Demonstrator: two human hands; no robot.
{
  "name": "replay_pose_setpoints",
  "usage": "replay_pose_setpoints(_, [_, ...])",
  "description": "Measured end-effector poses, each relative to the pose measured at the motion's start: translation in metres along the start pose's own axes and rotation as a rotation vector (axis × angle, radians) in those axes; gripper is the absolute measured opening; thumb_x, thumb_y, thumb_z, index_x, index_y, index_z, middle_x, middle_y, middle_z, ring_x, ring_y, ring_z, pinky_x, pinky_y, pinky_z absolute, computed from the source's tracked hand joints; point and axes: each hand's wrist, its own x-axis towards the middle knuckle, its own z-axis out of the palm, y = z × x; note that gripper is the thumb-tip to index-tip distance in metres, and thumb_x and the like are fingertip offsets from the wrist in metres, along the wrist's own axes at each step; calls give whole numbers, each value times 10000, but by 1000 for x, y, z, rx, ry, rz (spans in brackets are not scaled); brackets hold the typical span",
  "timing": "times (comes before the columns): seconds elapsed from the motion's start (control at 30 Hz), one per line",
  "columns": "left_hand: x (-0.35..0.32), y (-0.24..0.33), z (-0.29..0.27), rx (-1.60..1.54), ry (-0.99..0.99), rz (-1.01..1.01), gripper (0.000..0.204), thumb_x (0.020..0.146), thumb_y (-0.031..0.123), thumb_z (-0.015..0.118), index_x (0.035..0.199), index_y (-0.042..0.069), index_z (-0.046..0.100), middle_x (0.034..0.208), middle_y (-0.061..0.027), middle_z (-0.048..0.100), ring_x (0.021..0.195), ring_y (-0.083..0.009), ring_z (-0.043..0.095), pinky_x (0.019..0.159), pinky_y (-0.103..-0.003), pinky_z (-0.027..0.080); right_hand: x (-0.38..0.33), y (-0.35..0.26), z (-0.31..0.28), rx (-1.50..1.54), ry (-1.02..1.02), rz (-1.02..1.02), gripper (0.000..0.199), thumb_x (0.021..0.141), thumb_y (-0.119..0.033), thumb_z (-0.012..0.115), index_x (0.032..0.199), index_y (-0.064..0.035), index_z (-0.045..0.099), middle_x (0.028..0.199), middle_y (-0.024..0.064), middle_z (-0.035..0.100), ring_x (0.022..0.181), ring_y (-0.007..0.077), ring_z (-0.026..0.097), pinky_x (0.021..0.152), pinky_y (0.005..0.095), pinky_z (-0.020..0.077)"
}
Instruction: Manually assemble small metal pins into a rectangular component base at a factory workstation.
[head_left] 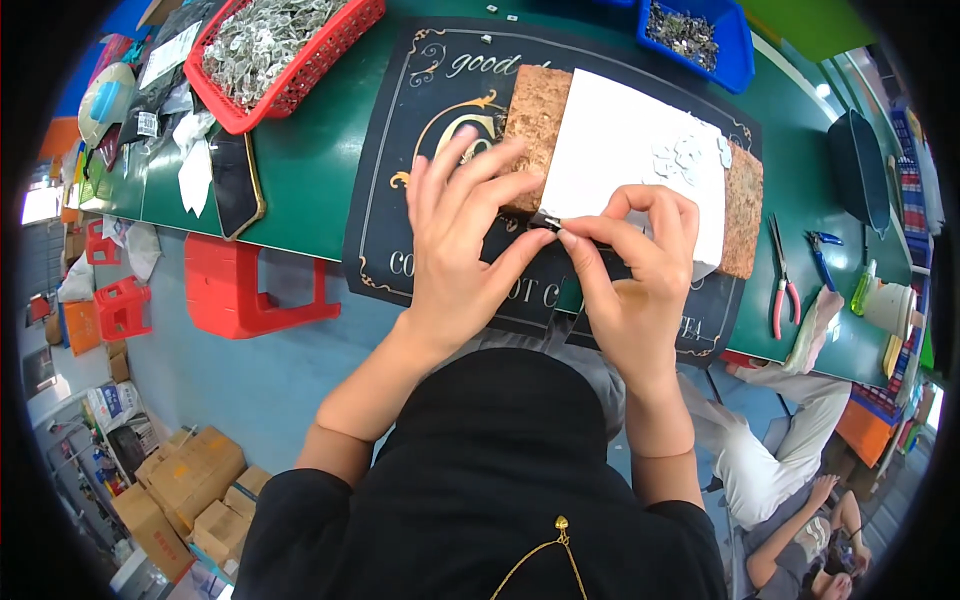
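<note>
At the near edge of a white sheet (pixel 600 130), a small dark piece (pixel 545 220) with a shiny spot sits between my two hands. It is too small to make out its kind. My right hand (pixel 640 250) pinches at it with thumb and forefinger, the other fingers curled. The thumb tip of my left hand (pixel 460 220) presses against the same spot, while its fingers spread out over the mat and the brown block. Several small flat silvery pieces (pixel 685 155) lie on the sheet's right part.
The sheet lies over a speckled brown block (pixel 740 215) on a dark printed mat (pixel 385 225). A red basket (pixel 285 95) of clear packets stands left, a blue tray (pixel 740 60) of small parts at the back. Pliers (pixel 783 290) and blue-handled cutters (pixel 823 255) lie right. Another person (pixel 800 540) sits lower right.
</note>
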Motion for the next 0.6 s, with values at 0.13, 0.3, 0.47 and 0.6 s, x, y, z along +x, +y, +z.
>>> replay_pose_setpoints(0.13, [-3, -7, 6, -21, -32, 27, 389, 714, 138, 776, 1075, 105, 635, 1247, -69, 600, 1288, -278, 443, 1118, -510, 141, -1, 1, 2, 16, 20, 21, 124, 674, -30, 738, 793, -40, 705, 843, 64, 528, 889, 230, 478, 789, 337, 382])
replay_pose_setpoints(0.3, [-3, -6, 12, 65, 14, 62, 341, 715, 132, 772, 1028, 108, 640, 1199, -49, 633, 1263, -269, 468, 1125, -500, 99, 2, 1, 5, 0, 50, 16, 118, 675, -20, 739, 786, -35, 704, 838, 70, 532, 866, 224, 487, 768, 324, 390])
replay_pose_setpoints(0.47, [-3, -7, 17, 162, 120, 101, 278, 732, 184, 745, 985, 132, 643, 1140, 10, 648, 1111, -235, 524, 1120, -530, 60, 1, 2, 14, -20, 125, -25, 118, 677, -14, 740, 788, -31, 704, 833, 76, 535, 851, 225, 497, 755, 318, 396])
replay_pose_setpoints(0.6, [-3, -4, 17, 152, 119, 75, 252, 732, 183, 736, 967, 144, 652, 1145, 33, 644, 1127, -233, 488, 1120, -520, 52, -1, 7, 16, 1, 176, -61, 119, 681, -22, 740, 791, -47, 705, 837, 70, 531, 885, 234, 488, 783, 333, 388])
